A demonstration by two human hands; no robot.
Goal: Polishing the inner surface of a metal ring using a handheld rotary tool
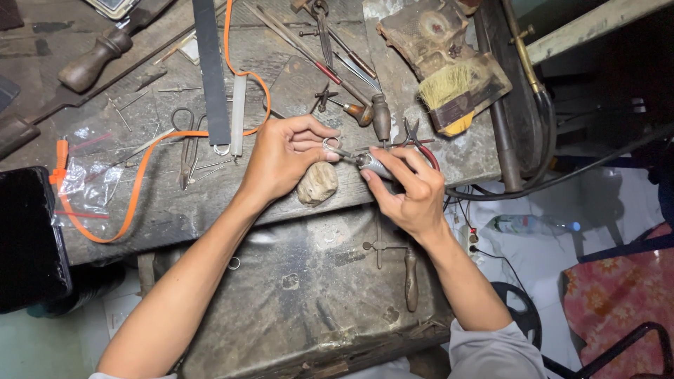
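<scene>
My left hand pinches a small silver ring between thumb and fingertips, resting over a rounded tan wooden peg at the bench edge. My right hand grips a slim metal hand tool whose tip touches the ring. Both hands meet above the front edge of the worn wooden workbench.
Red-handled pliers, wooden-handled gravers, tweezers, small scissors, an orange cord, a flat black strip and an old brush litter the bench. A dark tray sits below. A hose runs at right, a black box at left.
</scene>
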